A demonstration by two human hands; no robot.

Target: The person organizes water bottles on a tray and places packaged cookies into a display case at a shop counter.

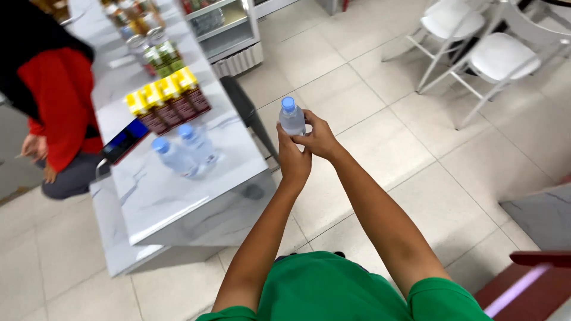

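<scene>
I hold the small water bottle (292,119) at frame centre, above the floor, left hand (292,161) and right hand (319,138) both closed around it, blue cap on, two more bottles (184,151) lying on the surface (172,196) left.

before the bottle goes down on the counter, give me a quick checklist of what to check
1. Grip: both the left hand and right hand wrap the water bottle - ok.
2. Blue cap on the bottle - ok; how tight, cannot tell.
3. Bottle upright - ok.
4. Bottle over the counter - not ok, it is held over the floor, beside the counter edge.
5. Free spot on the counter: bare marble in front of the two bottles already standing there - ok.
6. Other person in the red top at the far side, hands away from that spot - ok.
</scene>
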